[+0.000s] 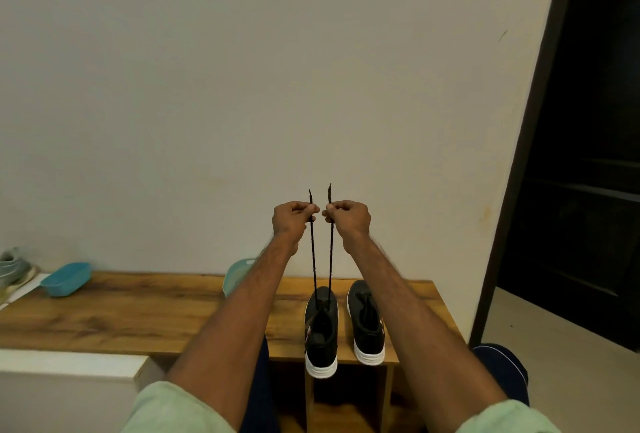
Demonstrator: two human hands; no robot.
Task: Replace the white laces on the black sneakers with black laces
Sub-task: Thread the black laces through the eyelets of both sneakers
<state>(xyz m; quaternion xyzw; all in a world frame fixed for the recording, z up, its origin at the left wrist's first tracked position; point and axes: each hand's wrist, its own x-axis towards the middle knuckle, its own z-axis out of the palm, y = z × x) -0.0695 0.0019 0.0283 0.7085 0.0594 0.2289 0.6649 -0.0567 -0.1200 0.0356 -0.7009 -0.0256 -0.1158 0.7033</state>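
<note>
Forearms [235, 311] up, left hand [292, 219], right hand [348, 218] pinching black lace [313, 259] above sneaker [322, 339]

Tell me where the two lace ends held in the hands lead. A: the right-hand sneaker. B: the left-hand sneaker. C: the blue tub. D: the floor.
B: both strands of the black lace drop from the left hand and right hand into the left-hand sneaker; the other sneaker stands beside it.

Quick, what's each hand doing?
Left hand pinches one end of the lace.
Right hand pinches its other end.
</note>
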